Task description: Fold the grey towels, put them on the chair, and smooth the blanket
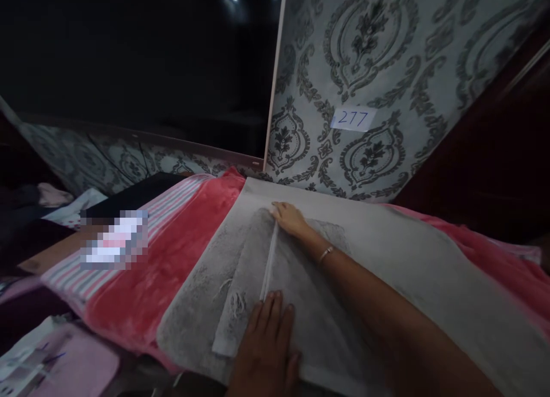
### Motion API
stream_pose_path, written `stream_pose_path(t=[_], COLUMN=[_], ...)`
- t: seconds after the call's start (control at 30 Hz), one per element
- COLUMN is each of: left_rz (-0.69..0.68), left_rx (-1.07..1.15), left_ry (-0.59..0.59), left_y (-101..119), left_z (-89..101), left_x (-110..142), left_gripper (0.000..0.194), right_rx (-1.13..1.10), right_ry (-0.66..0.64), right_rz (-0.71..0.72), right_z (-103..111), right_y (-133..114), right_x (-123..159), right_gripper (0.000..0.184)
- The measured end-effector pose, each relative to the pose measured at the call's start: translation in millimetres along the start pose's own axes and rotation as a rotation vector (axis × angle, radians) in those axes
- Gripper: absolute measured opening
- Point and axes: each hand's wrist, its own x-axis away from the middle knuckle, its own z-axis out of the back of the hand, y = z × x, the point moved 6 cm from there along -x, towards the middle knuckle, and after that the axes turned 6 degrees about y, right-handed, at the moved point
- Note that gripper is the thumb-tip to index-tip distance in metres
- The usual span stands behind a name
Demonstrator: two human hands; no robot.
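Observation:
A grey plush cloth item (301, 282), possibly a folded garment, lies flat in front of me. A pale straight strip (270, 259) runs along it, and a knotted pale cord (236, 303) rests on its left part. My left hand (267, 342) presses on the near end of the strip, palm down with fingers stretched out. Reaching across, my right hand (290, 218) touches the far end of the strip, its fingers extended on the cloth; their undersides are hidden. A bracelet (326, 254) circles the right wrist.
Beneath is a light grey mat (387, 242) over a red plush blanket (172, 259) with a striped edge. A large dark screen (141, 59) and patterned wall (369, 59) stand behind. A paper marked 277 (353, 118) is on the wall. A pink object (81, 357) lies lower left.

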Motion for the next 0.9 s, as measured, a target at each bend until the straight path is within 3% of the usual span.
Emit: stream_pose_path(t=[0.1, 0.23, 0.33, 0.5, 0.63, 0.8, 0.9], left_rz=[-0.003, -0.002, 0.002, -0.027, -0.055, -0.030, -0.012], left_rx=[-0.021, -0.023, -0.023, -0.040, -0.042, -0.009, 0.019], left_ry=[0.013, 0.017, 0.021, 0.027, 0.007, -0.013, -0.046], left_y=[2.1, 2.0, 2.0, 2.5, 1.7, -1.5, -2.8], left_z=[3.9, 5.7, 6.8, 11.9, 14.4, 9.9, 6.4], left_x=[-2.2, -6.0, -8.5, -10.7, -11.6, -10.5, -9.7], left_gripper=[0.058, 0.051, 0.048, 0.046, 0.045, 0.043, 0.044], right_rx=[0.036, 0.043, 0.047, 0.022, -0.008, -0.094, -0.184], right_ry=[0.050, -0.012, -0.004, -0.037, -0.068, -0.023, 0.122], right_rz=[0.138, 0.180, 0.187, 0.185, 0.257, 0.302, 0.265], right_z=[2.3, -17.0, -25.0, -21.1, -15.9, -20.4, -23.6], right_y=[-6.9, -2.6, -1.0, -4.2, -4.8, 27.5, 66.0], right_x=[54.8, 112.0, 123.4, 127.0, 162.3, 232.9, 276.3], right_gripper=[0.057, 0.060, 0.063, 0.064, 0.064, 0.055, 0.051])
